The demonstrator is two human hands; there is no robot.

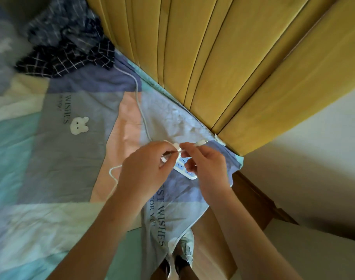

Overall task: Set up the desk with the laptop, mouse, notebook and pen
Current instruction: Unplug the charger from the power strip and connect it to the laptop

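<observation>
No laptop, mouse, notebook or pen shows in this view. My left hand (146, 166) and my right hand (205, 162) meet over a bed, both pinching a thin white cable (141, 112) near a small white plug (176, 146). A white connector end (202, 142) sticks out past my right fingers. Under my hands lies a white power strip (184, 170) with blue-tinted sockets, partly hidden by my fingers. The cable trails away up the bed and loops to the left of my left wrist.
A patchwork bedspread (51, 158) in blue, teal and peach covers the bed. A dark checked garment (67, 49) is heaped at the top left. A yellow padded headboard (223, 57) runs along the right, with a wooden bed frame (251, 195) and a white wall (324, 158) beyond.
</observation>
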